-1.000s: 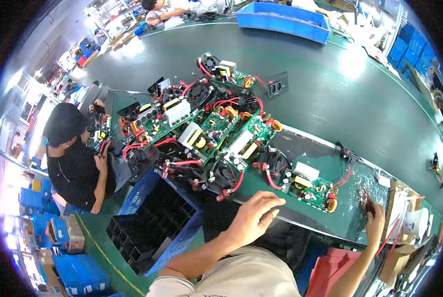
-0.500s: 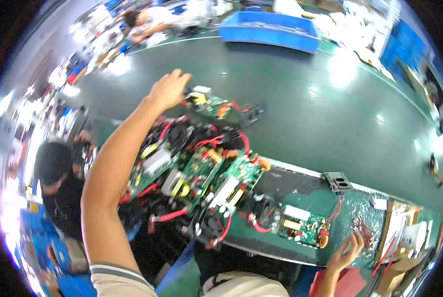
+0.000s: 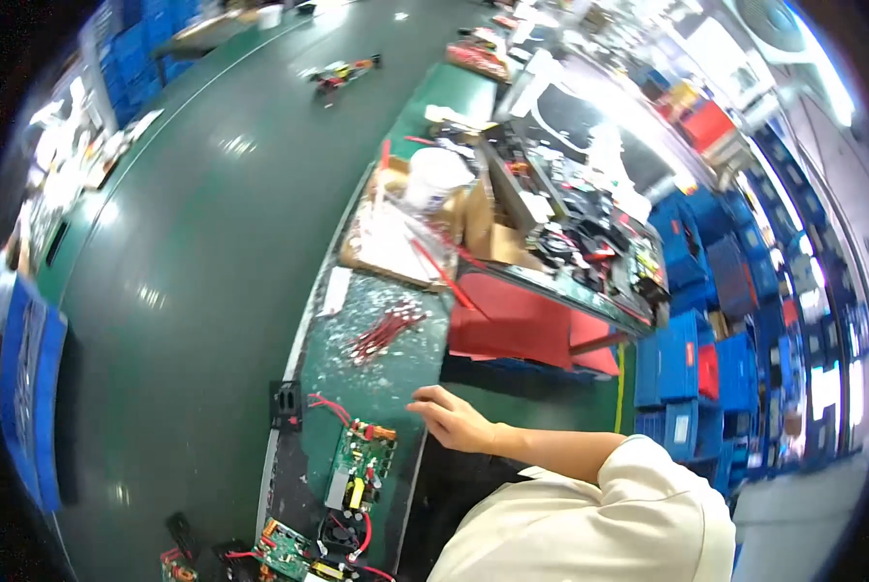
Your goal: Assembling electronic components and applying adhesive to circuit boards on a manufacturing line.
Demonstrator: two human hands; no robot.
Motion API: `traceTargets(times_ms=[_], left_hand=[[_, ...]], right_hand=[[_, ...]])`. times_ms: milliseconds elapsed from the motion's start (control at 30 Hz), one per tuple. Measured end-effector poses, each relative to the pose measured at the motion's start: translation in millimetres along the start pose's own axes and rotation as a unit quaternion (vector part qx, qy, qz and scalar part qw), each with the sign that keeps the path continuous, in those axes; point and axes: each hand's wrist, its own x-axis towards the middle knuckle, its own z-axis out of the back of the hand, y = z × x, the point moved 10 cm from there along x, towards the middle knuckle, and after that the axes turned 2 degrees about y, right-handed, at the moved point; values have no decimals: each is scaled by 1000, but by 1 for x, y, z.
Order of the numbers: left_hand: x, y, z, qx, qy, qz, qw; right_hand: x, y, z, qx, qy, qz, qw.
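Observation:
My right hand [image 3: 454, 419] hovers at the inner edge of the green workbench [image 3: 386, 378], its fingers slightly bent and apart, with nothing seen in them. Nearest to it lies a green circuit board [image 3: 361, 461] with red wires, a yellow transformer and a copper coil. The red wires lead to a black socket panel [image 3: 287, 404]. A black fan [image 3: 337, 533] with a thick red cable sits at the board's near end. Beyond the hand is a bundle of thin dark red wires [image 3: 388, 330]. My left hand is out of the picture.
More circuit boards [image 3: 284, 550] lie at the lower edge. Further along the bench stand a cardboard tray [image 3: 395, 262] and a white tub [image 3: 436, 179]. A side table [image 3: 590, 291] heaped with parts is on the right, above red sheets [image 3: 502, 335]. Blue bins [image 3: 667, 359] stack beyond.
The view has swung to the right. My left hand, earlier at a circuit board on the pile, has left the picture. My right hand remains beside the bench near the single board.

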Motion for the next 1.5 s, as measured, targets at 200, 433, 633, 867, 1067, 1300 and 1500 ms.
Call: traceTargets(times_ms=[200,433,633,867,1067,1300,1500], left_hand=[[-120,-49,162,144,-108,48,983],[-283,-305,340,334,-248,-31,909],[-461,-637,343,230,-332,-435,805],[-550,-1014,183,313,-194,-712,598],[-478,-1257,8,378,-66,-745,545],[-362,-1340,-60,348,-90,-715,599],[-303,-1335,-88,407,-118,-671,608]], right_hand=[[-43,11,60,66,-65,-136,986],[0,41,116,333,2,-109,937],[15,-19,259,595,-72,-18,800],[-90,-161,410,635,-100,45,764],[-199,-385,371,648,-362,-235,627],[-190,-463,323,732,-380,-318,468],[-147,-323,408,497,-200,-124,836]])
